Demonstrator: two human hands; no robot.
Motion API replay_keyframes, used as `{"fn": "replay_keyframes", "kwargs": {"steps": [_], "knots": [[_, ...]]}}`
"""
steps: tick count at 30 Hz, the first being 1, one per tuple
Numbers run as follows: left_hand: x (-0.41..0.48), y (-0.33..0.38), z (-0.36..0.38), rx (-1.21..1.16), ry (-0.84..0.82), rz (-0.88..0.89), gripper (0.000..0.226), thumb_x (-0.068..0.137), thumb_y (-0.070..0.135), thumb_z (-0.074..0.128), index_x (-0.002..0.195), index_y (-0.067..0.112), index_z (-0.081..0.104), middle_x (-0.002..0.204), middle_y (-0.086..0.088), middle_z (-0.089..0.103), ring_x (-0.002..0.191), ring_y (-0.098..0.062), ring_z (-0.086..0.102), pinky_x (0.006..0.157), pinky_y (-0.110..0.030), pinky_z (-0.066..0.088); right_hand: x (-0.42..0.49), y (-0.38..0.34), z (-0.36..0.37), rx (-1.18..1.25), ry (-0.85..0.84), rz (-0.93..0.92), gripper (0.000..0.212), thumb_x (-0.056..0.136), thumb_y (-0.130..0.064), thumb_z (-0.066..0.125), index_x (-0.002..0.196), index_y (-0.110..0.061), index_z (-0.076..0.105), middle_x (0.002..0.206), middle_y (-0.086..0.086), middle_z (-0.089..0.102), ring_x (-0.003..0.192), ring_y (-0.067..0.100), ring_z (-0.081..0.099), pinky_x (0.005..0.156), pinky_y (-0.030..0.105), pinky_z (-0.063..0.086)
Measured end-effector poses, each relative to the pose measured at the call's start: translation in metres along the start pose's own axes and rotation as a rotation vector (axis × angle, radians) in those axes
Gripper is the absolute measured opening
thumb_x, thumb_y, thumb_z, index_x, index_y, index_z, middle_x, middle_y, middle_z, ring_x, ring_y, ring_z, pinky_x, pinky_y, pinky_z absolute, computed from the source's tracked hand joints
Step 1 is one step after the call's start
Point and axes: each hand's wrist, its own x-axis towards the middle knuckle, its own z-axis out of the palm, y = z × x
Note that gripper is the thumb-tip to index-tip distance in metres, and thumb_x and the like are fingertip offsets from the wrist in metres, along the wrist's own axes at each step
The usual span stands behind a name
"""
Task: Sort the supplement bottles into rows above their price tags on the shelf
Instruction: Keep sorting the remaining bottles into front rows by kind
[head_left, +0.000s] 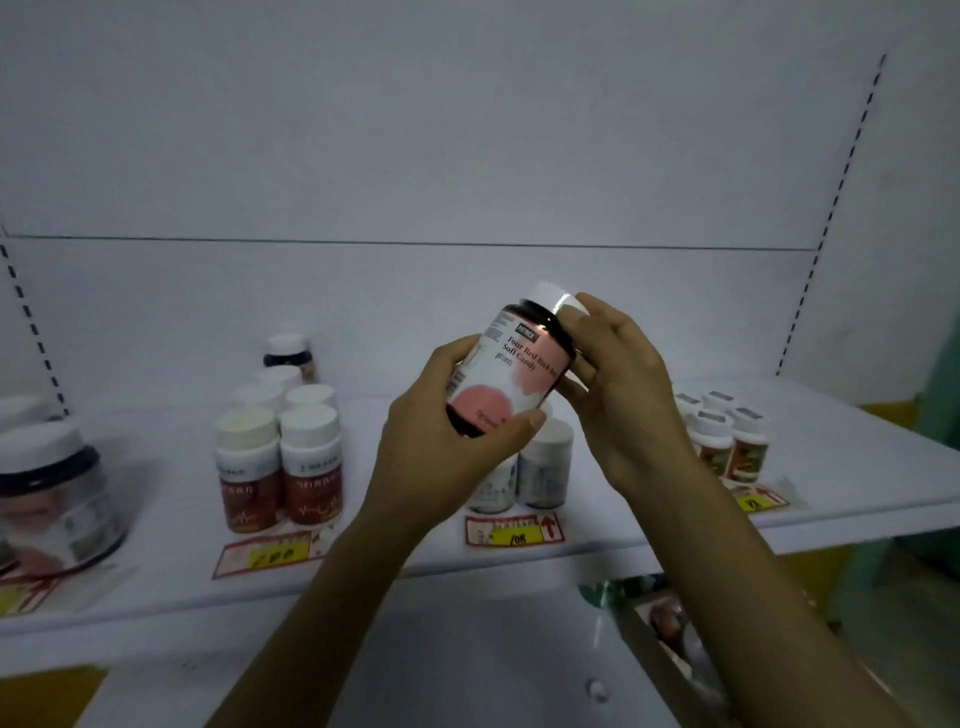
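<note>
Centre frame, a dark Soft Candy bottle (511, 374) is held tilted in the air above the shelf (415, 566). The left hand (441, 441) wraps its base and the right hand (623, 400) grasps the neck by the white cap. The hands partly hide pale bottles (545, 467) behind the "108" price tag (514, 530). Red-labelled bottles (283, 467) stand at left, small orange-labelled ones (727, 441) at right, and a large jar (52, 493) sits far left.

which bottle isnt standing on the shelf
The dark white-capped bottle with the pink-and-white label, tilted between the left hand and right hand; the rest stand on the white shelf.
</note>
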Motion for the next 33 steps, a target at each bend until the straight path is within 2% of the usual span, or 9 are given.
{"fn": "replay_keyframes", "kwargs": {"steps": [5,10,15,17,20,23,27,30,33], "knots": [[-0.036,0.005,0.038,-0.001,0.057,-0.017,0.063,0.071,0.035,0.077,0.122,0.035,0.041,0.107,0.020,0.053,0.098,-0.012,0.060,0.078,-0.031,0.058,-0.044,0.020,-0.035,0.091,0.001,0.101,0.054,0.077,-0.037,0.062,0.127,-0.019,0.053,0.110,0.001,0.069,0.099,0.015,0.069,0.075,0.027,0.057],[-0.065,0.004,0.059,0.094,0.150,-0.005,0.075,0.069,0.046,0.074,0.132,0.020,0.043,0.120,0.002,0.057,0.103,-0.018,0.060,0.078,-0.036,0.058,-0.073,0.035,-0.049,0.075,-0.113,0.163,0.068,0.065,-0.034,0.067,0.130,-0.022,0.048,0.107,-0.004,0.069,0.093,0.011,0.070,0.069,0.023,0.057],[-0.088,0.011,0.062,0.174,0.188,0.010,0.072,0.066,0.048,0.073,0.128,0.025,0.042,0.118,0.006,0.055,0.102,-0.010,0.058,0.079,-0.025,0.055,-0.082,0.036,-0.051,0.086,-0.144,0.192,0.055,0.078,-0.015,0.071,0.128,-0.017,0.049,0.116,0.007,0.065,0.100,0.020,0.068,0.077,0.028,0.058],[-0.095,0.020,0.058,0.113,0.156,0.005,0.068,0.068,0.047,0.075,0.124,0.035,0.038,0.117,0.013,0.052,0.105,-0.004,0.056,0.079,-0.017,0.053,-0.084,0.035,-0.052,0.099,-0.170,0.184,0.054,0.076,-0.020,0.071,0.126,-0.016,0.052,0.114,0.008,0.066,0.099,0.022,0.069,0.077,0.031,0.059],[-0.108,0.033,0.047,-0.237,0.090,-0.151,0.054,0.071,0.035,0.070,0.115,0.037,0.040,0.108,0.021,0.055,0.098,0.008,0.059,0.071,-0.012,0.051,-0.089,0.031,-0.052,0.201,-0.250,0.201,0.046,0.073,-0.023,0.060,0.118,-0.016,0.056,0.110,0.010,0.068,0.098,0.026,0.069,0.079,0.037,0.058],[-0.120,0.030,0.031,-0.456,0.039,-0.327,0.033,0.073,0.043,0.061,0.103,0.034,0.050,0.098,0.014,0.067,0.092,-0.002,0.066,0.071,-0.018,0.054,-0.096,0.033,-0.041,0.239,-0.298,0.220,0.049,0.073,-0.021,0.058,0.122,-0.011,0.054,0.118,0.018,0.064,0.105,0.032,0.065,0.093,0.046,0.052],[-0.131,0.024,-0.005,-0.501,0.052,-0.398,0.038,0.074,0.047,0.066,0.105,0.031,0.052,0.108,-0.002,0.066,0.095,-0.015,0.068,0.078,-0.025,0.057,-0.109,0.038,-0.009,0.223,-0.327,0.195,0.054,0.072,-0.019,0.058,0.125,-0.010,0.052,0.121,0.017,0.062,0.110,0.031,0.063,0.091,0.042,0.054],[-0.145,0.025,-0.046,-0.458,0.108,-0.336,0.049,0.069,0.039,0.067,0.114,0.025,0.054,0.113,-0.002,0.065,0.097,-0.012,0.067,0.075,-0.022,0.056,-0.123,0.047,0.028,0.257,-0.343,0.182,0.041,0.074,-0.019,0.056,0.114,-0.016,0.058,0.112,0.011,0.066,0.107,0.027,0.064,0.088,0.039,0.054],[-0.161,0.022,-0.093,-0.393,0.238,-0.234,0.050,0.064,0.025,0.069,0.111,0.023,0.054,0.110,0.003,0.066,0.095,-0.003,0.066,0.069,-0.016,0.054,-0.142,0.060,0.071,0.269,-0.370,0.219,0.047,0.079,-0.023,0.055,0.125,-0.012,0.054,0.118,0.013,0.064,0.110,0.027,0.063,0.089,0.039,0.053]]}}
